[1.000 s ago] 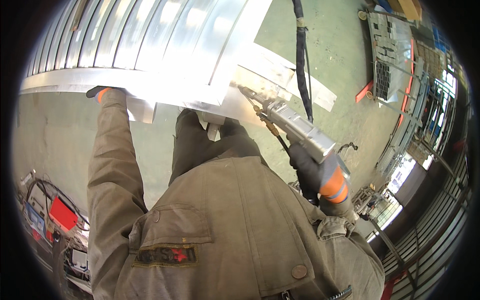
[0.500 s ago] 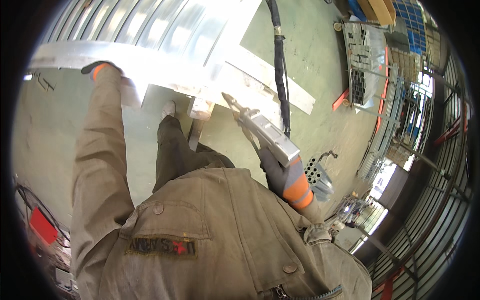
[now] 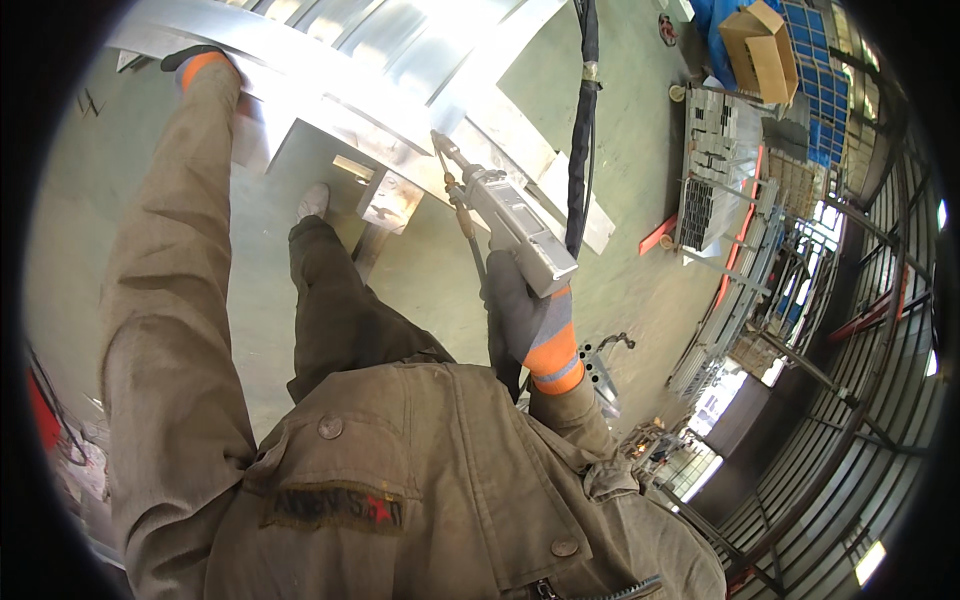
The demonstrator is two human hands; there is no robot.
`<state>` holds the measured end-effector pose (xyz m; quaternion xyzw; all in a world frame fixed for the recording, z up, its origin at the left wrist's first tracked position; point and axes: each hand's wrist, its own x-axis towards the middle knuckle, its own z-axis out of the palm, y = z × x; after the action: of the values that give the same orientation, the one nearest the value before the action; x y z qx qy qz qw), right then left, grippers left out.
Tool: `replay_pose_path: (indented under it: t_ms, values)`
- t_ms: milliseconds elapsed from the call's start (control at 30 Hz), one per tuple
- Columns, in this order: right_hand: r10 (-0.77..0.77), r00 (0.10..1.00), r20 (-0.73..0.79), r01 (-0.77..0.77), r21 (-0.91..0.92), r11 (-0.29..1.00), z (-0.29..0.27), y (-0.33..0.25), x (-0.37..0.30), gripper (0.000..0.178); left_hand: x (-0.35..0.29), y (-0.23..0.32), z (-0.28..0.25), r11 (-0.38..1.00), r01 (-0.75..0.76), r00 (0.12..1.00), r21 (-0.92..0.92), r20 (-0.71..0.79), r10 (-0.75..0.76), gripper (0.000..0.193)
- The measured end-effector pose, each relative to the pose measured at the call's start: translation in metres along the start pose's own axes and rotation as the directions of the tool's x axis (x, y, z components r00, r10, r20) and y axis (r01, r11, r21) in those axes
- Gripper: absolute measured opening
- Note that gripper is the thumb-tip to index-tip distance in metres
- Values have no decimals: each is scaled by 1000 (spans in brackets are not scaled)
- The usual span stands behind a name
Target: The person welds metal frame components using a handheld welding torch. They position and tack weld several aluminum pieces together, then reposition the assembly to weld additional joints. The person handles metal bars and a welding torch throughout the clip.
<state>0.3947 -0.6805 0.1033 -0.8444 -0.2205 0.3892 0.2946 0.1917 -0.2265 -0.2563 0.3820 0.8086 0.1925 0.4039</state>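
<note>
A boxy silver welding gun (image 3: 525, 230) is in my gloved right hand (image 3: 520, 305), which wraps round its rear part below the body. Its narrow nozzle points up and left, with the tip close to the bright edge of a large ribbed aluminium panel (image 3: 385, 45). A thin hose runs along the gun's left side. My left hand (image 3: 203, 66), in a dark glove with an orange cuff, lies on the panel's long edge rail (image 3: 285, 85) at the upper left. Its dark fingers stretch to the left along the metal; their tips are hard to make out. Glare washes out part of the panel.
A black sheathed cable (image 3: 580, 150) hangs just right of the gun. Flat metal bars (image 3: 590, 215) and a block-like support (image 3: 392, 203) sit under the panel. To the right stand a loaded cart (image 3: 715, 170), a cardboard box (image 3: 760, 50) and metal racks.
My view has shifted, so the panel and the gun appear higher. The gun and my right hand have moved up and left in view. My left hand stays on the rail.
</note>
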Motion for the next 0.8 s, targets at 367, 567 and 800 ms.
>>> replay_pose_path:
  t_ms: [367,567,800]
  values:
    - [-216,975,-54,213,-64,975,4,0,20,22,20,1,9,970,198,978,-143,-33,-205,51]
    - [-225,972,-75,222,-43,974,-2,-12,28,22,39,-5,23,863,-9,999,506,-32,29,43]
    - [-254,965,-60,252,-45,967,-2,-14,29,23,45,-12,26,844,-42,995,534,-59,86,36]
